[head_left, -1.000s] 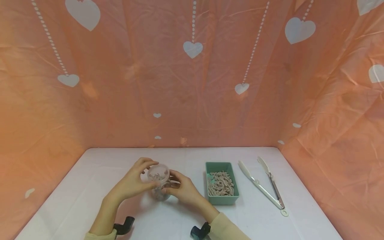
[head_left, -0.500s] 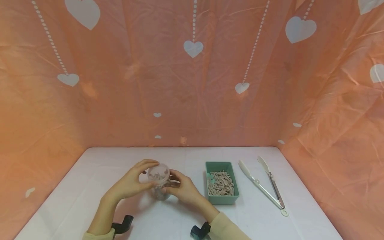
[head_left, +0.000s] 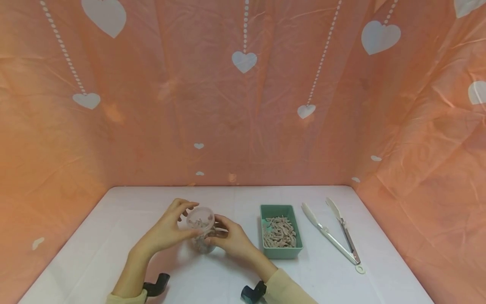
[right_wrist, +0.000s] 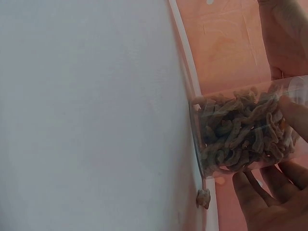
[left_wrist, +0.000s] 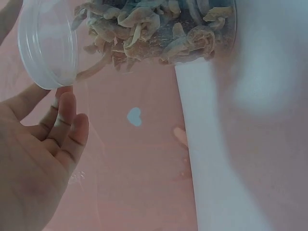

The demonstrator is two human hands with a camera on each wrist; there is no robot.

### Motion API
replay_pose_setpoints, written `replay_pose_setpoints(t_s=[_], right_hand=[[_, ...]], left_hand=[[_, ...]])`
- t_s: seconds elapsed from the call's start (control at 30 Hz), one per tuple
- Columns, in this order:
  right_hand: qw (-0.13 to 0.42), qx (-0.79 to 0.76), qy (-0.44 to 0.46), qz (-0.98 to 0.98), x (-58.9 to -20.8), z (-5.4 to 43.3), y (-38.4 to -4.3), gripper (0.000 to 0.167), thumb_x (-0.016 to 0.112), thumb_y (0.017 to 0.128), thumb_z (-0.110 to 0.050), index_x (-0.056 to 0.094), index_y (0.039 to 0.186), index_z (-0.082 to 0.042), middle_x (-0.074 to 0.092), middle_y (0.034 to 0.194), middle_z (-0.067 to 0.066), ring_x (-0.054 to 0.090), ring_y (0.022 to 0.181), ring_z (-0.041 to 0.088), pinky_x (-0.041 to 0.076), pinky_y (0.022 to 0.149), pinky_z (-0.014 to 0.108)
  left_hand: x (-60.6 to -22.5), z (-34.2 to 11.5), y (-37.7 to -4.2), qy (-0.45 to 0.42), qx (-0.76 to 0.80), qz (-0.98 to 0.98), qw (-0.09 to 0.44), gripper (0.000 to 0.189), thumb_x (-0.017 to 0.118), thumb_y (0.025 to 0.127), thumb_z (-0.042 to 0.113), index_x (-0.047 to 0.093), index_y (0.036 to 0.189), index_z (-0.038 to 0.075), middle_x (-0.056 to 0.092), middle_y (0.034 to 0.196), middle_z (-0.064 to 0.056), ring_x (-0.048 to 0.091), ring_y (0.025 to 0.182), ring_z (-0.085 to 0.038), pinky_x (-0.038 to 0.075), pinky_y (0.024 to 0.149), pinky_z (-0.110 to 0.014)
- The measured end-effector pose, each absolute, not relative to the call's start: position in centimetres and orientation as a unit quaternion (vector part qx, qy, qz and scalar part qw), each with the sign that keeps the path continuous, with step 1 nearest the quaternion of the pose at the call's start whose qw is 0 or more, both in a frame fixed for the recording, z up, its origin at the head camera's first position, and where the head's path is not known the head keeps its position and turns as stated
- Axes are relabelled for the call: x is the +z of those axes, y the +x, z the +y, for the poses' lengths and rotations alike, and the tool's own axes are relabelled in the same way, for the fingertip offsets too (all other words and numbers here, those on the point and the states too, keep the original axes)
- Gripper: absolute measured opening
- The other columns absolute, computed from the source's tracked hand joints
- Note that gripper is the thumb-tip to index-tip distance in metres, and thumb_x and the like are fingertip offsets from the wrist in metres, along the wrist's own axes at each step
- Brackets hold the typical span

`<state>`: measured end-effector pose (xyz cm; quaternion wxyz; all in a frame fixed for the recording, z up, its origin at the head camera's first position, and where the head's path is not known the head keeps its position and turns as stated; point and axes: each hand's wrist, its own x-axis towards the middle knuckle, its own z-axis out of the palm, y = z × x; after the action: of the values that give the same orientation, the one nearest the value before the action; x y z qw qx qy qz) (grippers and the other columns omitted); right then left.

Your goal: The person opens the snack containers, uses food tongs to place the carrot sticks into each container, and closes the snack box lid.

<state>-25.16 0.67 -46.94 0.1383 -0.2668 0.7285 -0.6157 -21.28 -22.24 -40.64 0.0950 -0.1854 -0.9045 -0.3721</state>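
Observation:
A clear plastic jar (head_left: 203,246), filled with curled brownish strips (right_wrist: 240,130), stands upright on the white table. Its translucent round lid (head_left: 200,214) sits on top, its ridged rim showing in the left wrist view. My left hand (head_left: 171,228) is at the lid, thumb on the near rim and forefinger by the far side. In the left wrist view its other fingers (left_wrist: 67,120) bend below the rim. My right hand (head_left: 232,241) holds the jar's body from the right, thumb in front and fingers behind.
Right of the jar stands a green rectangular box (head_left: 282,253) holding more of the strips. Farther right lie spread metal tongs (head_left: 334,242) with pale tips. One small brown piece (right_wrist: 203,198) lies near the jar on the table. A peach curtain (head_left: 212,105) with hearts surrounds the table.
My left hand's fingers have lifted slightly and spread from the lid's far side, after closing closer over it half a second ago. My right hand and the jar have stayed in place.

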Motion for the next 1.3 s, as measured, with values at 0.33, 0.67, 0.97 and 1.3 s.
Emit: replay_pose_setpoints(t_s=[0.33,0.67,0.97,1.3], right_hand=[[0.133,-0.619,-0.269,0.726,-46.70,0.67,-25.04,0.067,0.080,0.092,-0.010,0.049,0.151,-0.003,0.058,0.145,0.021,0.059,0.133,0.035,0.051,0.109,0.035],[0.131,-0.623,-0.267,0.723,-46.52,0.68,-24.87,0.068,0.079,0.091,-0.006,0.048,0.151,-0.002,0.059,0.144,0.021,0.059,0.133,0.036,0.051,0.109,0.039],[0.131,-0.624,-0.266,0.723,-46.48,0.63,-24.79,0.067,0.080,0.091,-0.008,0.049,0.151,-0.001,0.059,0.144,0.022,0.059,0.132,0.035,0.051,0.109,0.036],[0.133,-0.624,-0.265,0.723,-46.40,0.58,-24.83,0.068,0.080,0.091,-0.008,0.049,0.151,-0.002,0.058,0.145,0.021,0.058,0.133,0.036,0.051,0.109,0.037]], left_hand=[[-40.54,-22.21,-21.37,-0.198,-0.367,-0.904,0.096,0.060,0.087,0.087,0.027,0.063,0.136,0.004,0.058,0.126,-0.005,0.055,0.107,-0.019,0.053,0.087,-0.041],[-40.41,-22.47,-21.21,-0.234,-0.363,-0.895,0.116,0.053,0.084,0.088,0.019,0.064,0.134,0.003,0.061,0.133,-0.009,0.060,0.113,-0.027,0.054,0.088,-0.037],[-40.42,-22.42,-21.14,-0.203,-0.370,-0.900,0.108,0.067,0.088,0.085,0.026,0.058,0.141,0.005,0.056,0.130,-0.011,0.057,0.111,-0.025,0.053,0.091,-0.047],[-40.61,-22.25,-21.31,-0.191,-0.367,-0.905,0.099,0.065,0.089,0.084,0.026,0.060,0.137,0.003,0.055,0.122,-0.006,0.056,0.107,-0.021,0.053,0.091,-0.050]])
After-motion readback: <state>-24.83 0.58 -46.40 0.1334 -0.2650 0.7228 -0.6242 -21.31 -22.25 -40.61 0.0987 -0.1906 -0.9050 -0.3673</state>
